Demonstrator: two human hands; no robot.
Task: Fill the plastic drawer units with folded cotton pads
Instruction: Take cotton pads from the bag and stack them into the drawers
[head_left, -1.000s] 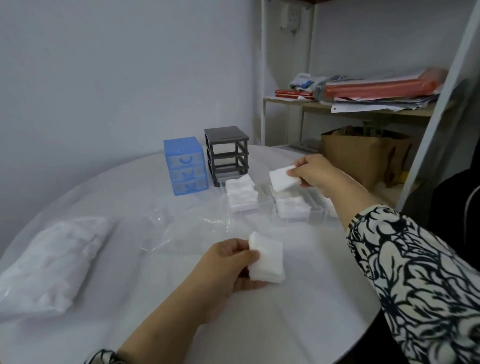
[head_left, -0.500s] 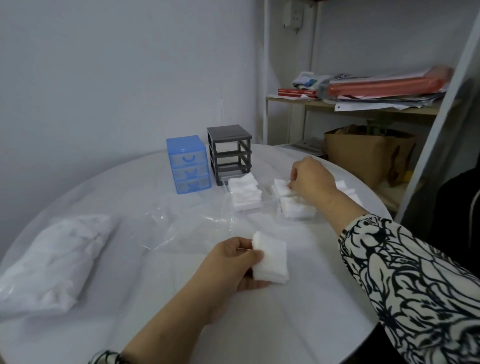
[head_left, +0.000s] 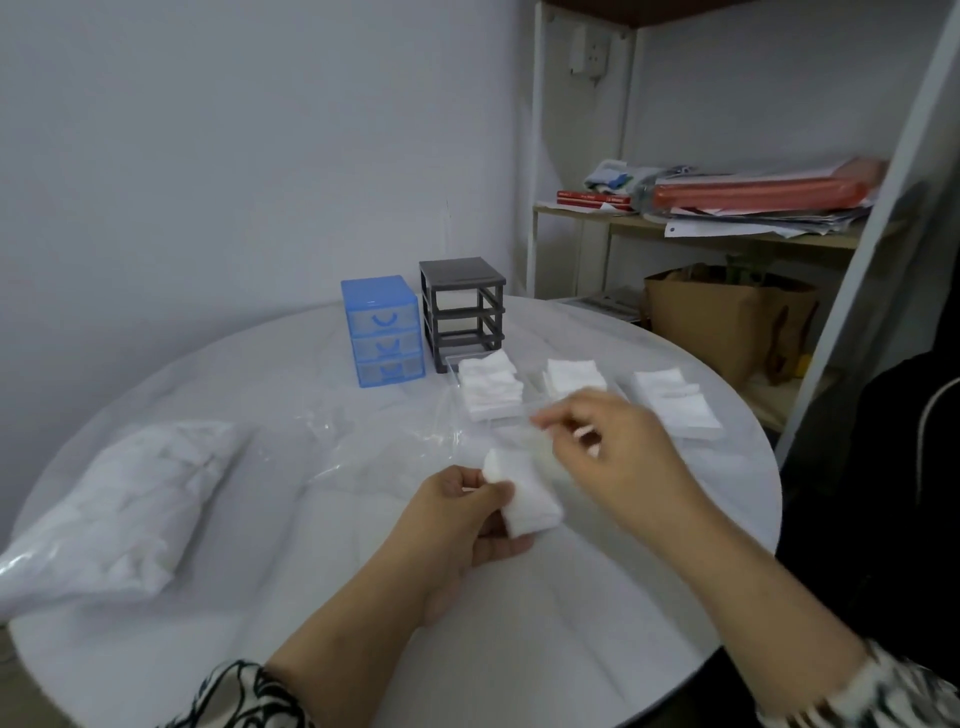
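Dim, even indoor light; soft glare on the round table (head_left: 649, 597); right hand (head_left: 618, 447) motion-blurred; wide-angle lens bends the frame edges.

blue drawer unit (head_left: 382, 332): far centre, three drawers shut | grey frame (head_left: 462, 312): just right of it, drawers out | clear drawers (head_left: 491, 389): near the frame, holding white folded pads | pad stack (head_left: 524, 496): nearer, off table
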